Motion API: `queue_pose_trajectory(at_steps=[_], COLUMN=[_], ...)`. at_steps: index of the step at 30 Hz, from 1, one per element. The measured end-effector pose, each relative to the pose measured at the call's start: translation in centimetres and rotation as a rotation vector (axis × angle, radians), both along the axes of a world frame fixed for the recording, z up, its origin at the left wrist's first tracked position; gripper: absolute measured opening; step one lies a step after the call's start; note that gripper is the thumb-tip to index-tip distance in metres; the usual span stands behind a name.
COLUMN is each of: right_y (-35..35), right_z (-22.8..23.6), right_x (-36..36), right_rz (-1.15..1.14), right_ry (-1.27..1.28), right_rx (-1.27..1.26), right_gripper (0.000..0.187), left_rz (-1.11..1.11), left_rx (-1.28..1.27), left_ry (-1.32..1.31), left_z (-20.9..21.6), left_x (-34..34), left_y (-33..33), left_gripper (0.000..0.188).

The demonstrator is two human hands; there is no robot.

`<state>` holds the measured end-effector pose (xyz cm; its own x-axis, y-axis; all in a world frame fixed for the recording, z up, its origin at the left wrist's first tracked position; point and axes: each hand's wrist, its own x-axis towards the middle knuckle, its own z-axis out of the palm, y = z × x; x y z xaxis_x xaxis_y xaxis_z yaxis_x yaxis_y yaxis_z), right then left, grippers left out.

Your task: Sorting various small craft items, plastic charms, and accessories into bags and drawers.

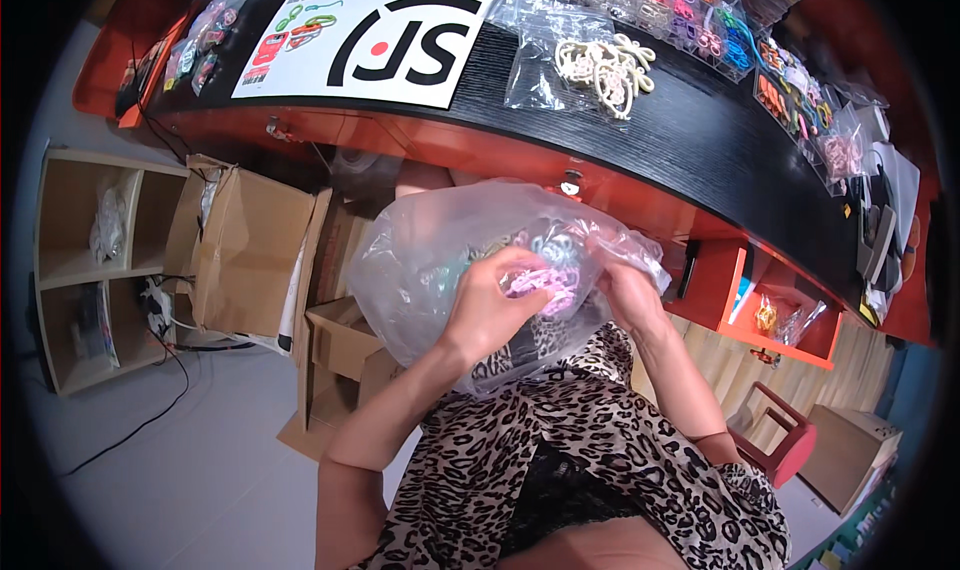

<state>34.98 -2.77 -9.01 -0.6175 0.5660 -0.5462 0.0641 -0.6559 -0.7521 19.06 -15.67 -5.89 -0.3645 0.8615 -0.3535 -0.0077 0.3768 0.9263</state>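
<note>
Looks like a small craft or packing workroom; impossible to tell whether within a home or a shop. Shows in the bench [700, 135], black-topped, with a clear sorting tray [672, 15] of coloured loops [740, 42] along its far edge, a zip bag [530, 75] of pale cords [612, 88] mid-top, and small packets [198, 55] crowding the left end. Seen below the near edge: a big loop-filled plastic bag [400, 255], an open red drawer [790, 355] toward the right, and a cardboard box [250, 250] and a cubby shelf [85, 280] toward the left.
</note>
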Motion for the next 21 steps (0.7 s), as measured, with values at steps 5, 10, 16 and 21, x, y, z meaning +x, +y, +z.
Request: queue_pose_trajectory(at_steps=[5, 10, 16, 21], right_y=[-1.4, -0.8, 1.2, 1.3], right_z=[1.1, 0.8, 1.5, 2.1], right_x=[0.2, -0.9, -0.9, 0.1], right_rz=[0.217, 0.255, 0.344, 0.625], right_ry=[0.021, -0.279, -0.457, -0.454], right_rx=[0.116, 0.623, 0.656, 0.493], right_gripper=[0.042, 0.028, 0.025, 0.033], left_rz=[0.048, -0.053, -0.145, -0.604], left_rx=[-0.093, -0.182, -0.296, -0.411], left_ry=[0.05, -0.058, 0.797, 0.738], left_z=[-2.4, -0.8, -2.2, 0.3], left_x=[-0.1, -5.7, -12.1, -8.6], left_y=[-1.8, -0.7, 0.5, 3.1], left_gripper=[0.036, 0.051, 0.047, 0.045])
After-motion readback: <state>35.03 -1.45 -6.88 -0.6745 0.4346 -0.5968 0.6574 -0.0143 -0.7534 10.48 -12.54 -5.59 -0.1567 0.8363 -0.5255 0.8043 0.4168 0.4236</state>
